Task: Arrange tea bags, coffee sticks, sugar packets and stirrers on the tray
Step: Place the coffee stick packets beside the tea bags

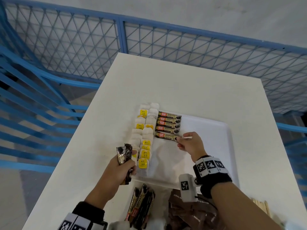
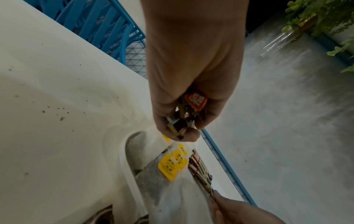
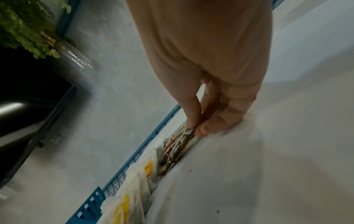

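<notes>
A white tray (image 1: 214, 130) lies on the white table. Tea bags (image 1: 144, 138) with yellow tags fill its left side in two columns. Beside them, several dark coffee sticks (image 1: 168, 123) lie in a stacked row. My right hand (image 1: 180, 140) pinches the right end of the nearest coffee stick (image 1: 166, 136) in that row, low on the tray. My left hand (image 1: 127, 161) grips a bundle of coffee sticks (image 1: 123, 156) upright at the tray's left edge, over the nearest tea bags. The left wrist view shows the bundle (image 2: 184, 119) in my curled fingers.
Near the table's front edge lie loose coffee sticks (image 1: 141, 206), a heap of brown sugar packets (image 1: 191, 213) and wooden stirrers (image 1: 264, 206). The tray's right half is bare. A blue mesh fence (image 1: 149, 44) surrounds the table.
</notes>
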Tool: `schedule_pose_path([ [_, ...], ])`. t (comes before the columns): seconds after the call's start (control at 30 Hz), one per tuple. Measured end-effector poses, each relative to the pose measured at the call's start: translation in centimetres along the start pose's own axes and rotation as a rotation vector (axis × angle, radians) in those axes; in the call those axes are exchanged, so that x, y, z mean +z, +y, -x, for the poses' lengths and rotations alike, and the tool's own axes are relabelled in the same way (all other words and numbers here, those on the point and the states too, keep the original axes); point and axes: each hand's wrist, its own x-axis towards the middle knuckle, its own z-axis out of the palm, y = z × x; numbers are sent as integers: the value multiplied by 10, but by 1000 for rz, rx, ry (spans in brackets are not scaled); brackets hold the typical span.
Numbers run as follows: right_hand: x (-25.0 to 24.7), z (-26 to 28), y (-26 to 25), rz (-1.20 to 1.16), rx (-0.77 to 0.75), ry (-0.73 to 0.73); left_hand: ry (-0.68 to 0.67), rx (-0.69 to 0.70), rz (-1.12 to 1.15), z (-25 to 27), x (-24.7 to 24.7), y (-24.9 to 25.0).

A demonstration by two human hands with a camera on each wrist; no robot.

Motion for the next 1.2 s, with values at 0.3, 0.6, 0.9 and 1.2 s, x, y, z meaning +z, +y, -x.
schedule_pose_path([
  [0.3, 10, -8, 4, 218, -90, 97, -24, 23, -45, 0, 0, -3],
  [0.6, 11, -8, 7, 402, -203, 104, -19, 10, 0, 1, 3, 3],
  [0.9, 20, 28, -5, 347, -377, -36, -22, 22, 47, -3, 8, 3],
  [1.2, 30, 84, -23, 281, -311, -525, -39, 64, -41, 4, 12, 10],
])
